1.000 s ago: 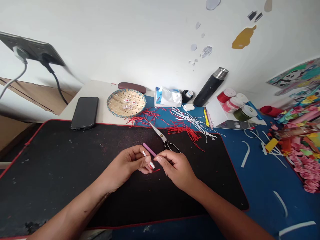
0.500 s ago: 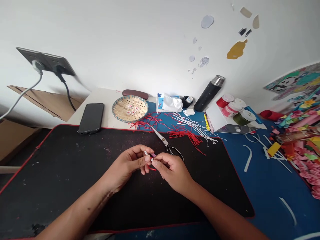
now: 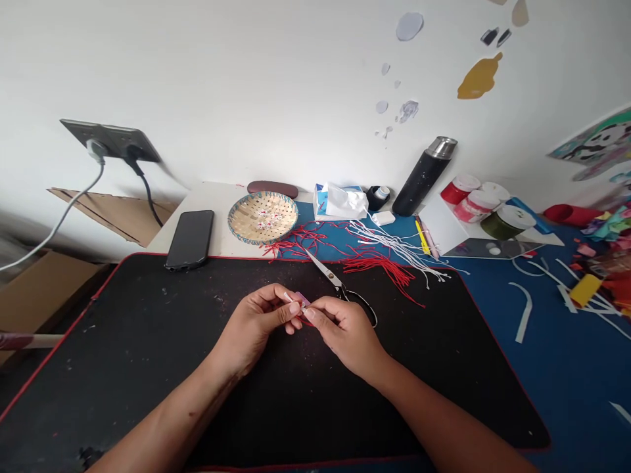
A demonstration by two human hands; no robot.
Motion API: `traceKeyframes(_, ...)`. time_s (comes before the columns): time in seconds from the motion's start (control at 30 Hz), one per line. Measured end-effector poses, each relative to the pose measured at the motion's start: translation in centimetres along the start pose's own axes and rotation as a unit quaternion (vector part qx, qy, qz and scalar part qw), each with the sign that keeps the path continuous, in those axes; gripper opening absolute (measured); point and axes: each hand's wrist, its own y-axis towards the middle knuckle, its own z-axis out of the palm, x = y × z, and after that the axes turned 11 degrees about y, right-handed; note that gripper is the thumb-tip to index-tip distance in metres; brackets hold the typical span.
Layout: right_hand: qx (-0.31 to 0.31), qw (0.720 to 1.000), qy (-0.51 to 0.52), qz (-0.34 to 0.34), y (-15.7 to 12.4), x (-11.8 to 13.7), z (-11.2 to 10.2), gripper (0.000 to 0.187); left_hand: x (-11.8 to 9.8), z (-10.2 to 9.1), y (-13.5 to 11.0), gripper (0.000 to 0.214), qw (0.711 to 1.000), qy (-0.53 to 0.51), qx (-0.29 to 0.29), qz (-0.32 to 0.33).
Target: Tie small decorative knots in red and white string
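Observation:
Above the black mat, my left hand [image 3: 261, 322] is closed in a pinch on a small piece of white cord [image 3: 288, 297] with red cord [image 3: 306, 322] showing below it. My right hand [image 3: 348, 335] pinches the same small work from the other side, its thumb and forefinger almost touching the left thumb. A little purple piece [image 3: 300, 297] shows between the fingertips; what it is I cannot make out. Just beyond my right hand lie scissors [image 3: 331, 274], blades pointing away to the left. The fingers hide most of the held work.
Cut red cords [image 3: 382, 266] and white cords [image 3: 394, 248] lie behind the mat [image 3: 148, 368]. A woven basket [image 3: 236, 226] holding small red-and-white pieces, a phone [image 3: 190, 238], a tissue box [image 3: 340, 200], a black flask [image 3: 424, 176] and thread spools [image 3: 507, 222] stand along the back.
The camera view has shifted, so the table's things appear further right. Both hands stay together in a pinch; the fingertips have shifted slightly and the purple piece sits at a different angle.

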Motion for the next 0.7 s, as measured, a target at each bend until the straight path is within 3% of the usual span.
traceKeyframes(0.27, 0.000, 1.000, -0.018, -0.014, -0.4, 0.0, -0.4, 0.030, 0.8, 0.6, -0.2, 0.022, 0.997, 0.064, -0.034, 0.026)
traceKeyframes(0.5, 0.003, 0.993, 0.109, 0.046, -0.6, 0.2, -1.2, 0.031, 0.4, 0.4, -0.1, 0.022, 0.999, 0.050, -0.017, 0.002)
traceKeyframes(0.7, -0.015, 0.993, 0.118, 0.020, -0.7, -0.1, -1.2, 0.023, 0.3, 0.6, -0.1, 0.025, 0.997, 0.076, 0.000, -0.005)
